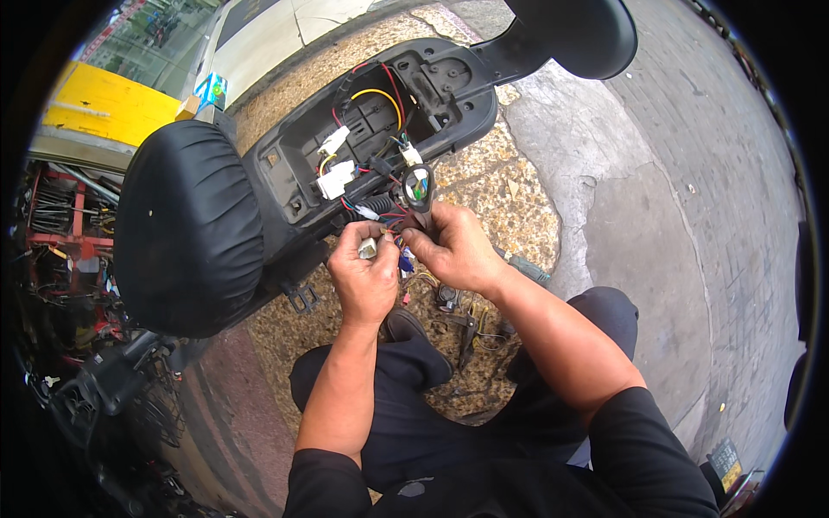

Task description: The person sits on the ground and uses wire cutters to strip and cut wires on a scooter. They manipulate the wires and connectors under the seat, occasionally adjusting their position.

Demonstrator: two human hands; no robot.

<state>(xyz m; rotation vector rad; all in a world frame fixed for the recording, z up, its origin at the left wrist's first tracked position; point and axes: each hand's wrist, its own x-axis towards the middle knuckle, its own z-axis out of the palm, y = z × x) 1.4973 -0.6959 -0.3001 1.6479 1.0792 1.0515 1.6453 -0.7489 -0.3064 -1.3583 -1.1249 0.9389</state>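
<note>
Wires (395, 226): thin, red and blue, between your hands, beside the black frame (477, 121).
Left hand (364, 276): fingertips pinched on wires, white plug (368, 249) against them.
Right hand (456, 250): curled round scissors (420, 208).

You have a bundle of thin wires (397, 223), red and blue among them, pinched between the fingertips of your left hand (361, 274) and right hand (458, 252). At 8 o'clock from that pinch, a small, boxy white connector (368, 249) sits tilted against your left fingers. At 1 o'clock, a black-ringed tool (420, 205) stands out of your right grasp, its ring pointing toward 12 o'clock.
</note>
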